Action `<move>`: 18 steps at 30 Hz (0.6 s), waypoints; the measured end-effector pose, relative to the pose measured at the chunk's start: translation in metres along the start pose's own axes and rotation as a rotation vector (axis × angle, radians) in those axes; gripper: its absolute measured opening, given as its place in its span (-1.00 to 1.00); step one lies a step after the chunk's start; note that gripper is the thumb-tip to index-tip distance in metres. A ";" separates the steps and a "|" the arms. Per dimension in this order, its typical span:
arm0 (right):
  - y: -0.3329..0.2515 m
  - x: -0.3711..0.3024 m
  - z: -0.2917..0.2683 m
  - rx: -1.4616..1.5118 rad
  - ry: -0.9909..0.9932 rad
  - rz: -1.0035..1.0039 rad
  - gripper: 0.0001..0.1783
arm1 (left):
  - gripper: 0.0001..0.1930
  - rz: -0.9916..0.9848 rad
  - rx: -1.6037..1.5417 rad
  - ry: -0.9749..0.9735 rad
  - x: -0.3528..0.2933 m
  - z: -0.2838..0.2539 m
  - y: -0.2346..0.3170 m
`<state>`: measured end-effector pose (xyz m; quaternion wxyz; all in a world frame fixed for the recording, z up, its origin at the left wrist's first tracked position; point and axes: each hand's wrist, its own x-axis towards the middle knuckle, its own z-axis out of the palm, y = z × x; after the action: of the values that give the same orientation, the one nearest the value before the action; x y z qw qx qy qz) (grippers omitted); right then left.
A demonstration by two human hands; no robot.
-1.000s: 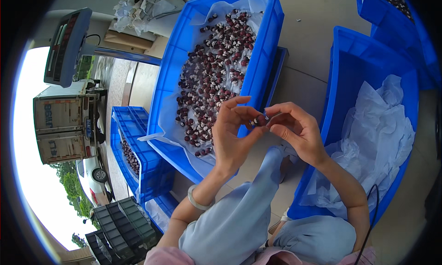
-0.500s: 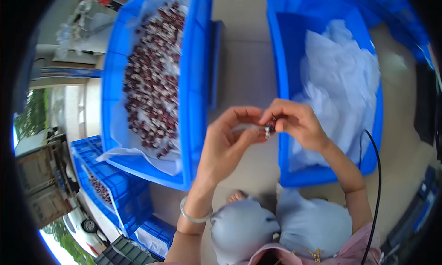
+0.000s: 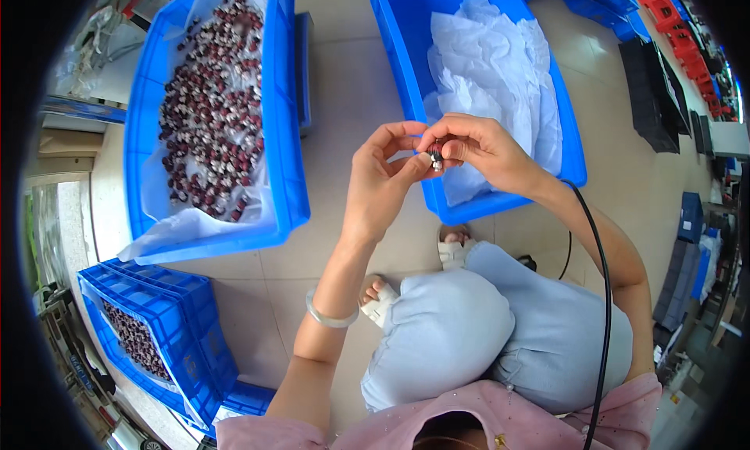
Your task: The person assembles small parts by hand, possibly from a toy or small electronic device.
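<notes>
In front of me my left hand (image 3: 380,180) and my right hand (image 3: 488,151) meet over a small dark red, black and white piece (image 3: 436,160). Both hands pinch it between thumb and fingertips, and the fingers cover part of it, so its exact kind is hard to tell. On the left, a blue plastic crate (image 3: 279,137) lined with white sheeting holds many small pieces of similar colours (image 3: 211,114). Just beyond my right hand stands another blue crate (image 3: 569,130) with crumpled white sheeting (image 3: 500,67) inside it.
Stacked blue crates (image 3: 187,325) stand at the lower left, one with more small dark pieces (image 3: 137,337). A black cable (image 3: 607,294) runs down past my right arm. A black box (image 3: 652,94) and red stools (image 3: 680,36) are at the far right.
My view has turned, so the crates now appear further left and higher. Both hands still hold the small piece together, with their grip much the same.
</notes>
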<state>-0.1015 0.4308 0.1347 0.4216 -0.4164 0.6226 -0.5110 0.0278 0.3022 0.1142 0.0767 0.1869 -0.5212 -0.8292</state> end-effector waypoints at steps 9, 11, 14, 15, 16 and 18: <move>0.031 -0.016 0.004 0.019 0.063 0.073 -0.78 | -0.65 -0.094 -0.017 -0.089 0.006 -0.006 -0.028; 0.036 -0.018 0.002 0.078 0.062 0.119 -0.75 | -0.65 -0.120 -0.024 -0.104 0.013 -0.006 -0.034; 0.044 -0.030 -0.003 0.134 0.118 0.174 -0.75 | -0.65 -0.149 -0.031 -0.136 0.019 0.002 -0.046; 0.046 -0.032 -0.004 0.134 0.132 0.178 -0.75 | -0.66 -0.150 -0.024 -0.145 0.022 0.003 -0.049; 0.048 -0.034 -0.004 0.119 0.149 0.168 -0.76 | -0.66 -0.155 -0.024 -0.158 0.024 0.004 -0.052; 0.051 -0.040 -0.006 0.095 0.177 0.158 -0.76 | -0.66 -0.170 -0.015 -0.169 0.027 0.007 -0.056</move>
<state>-0.0995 0.4771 0.0887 0.4232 -0.2987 0.6634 -0.5399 0.0043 0.3244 0.0612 -0.0369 0.1595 -0.5019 -0.8493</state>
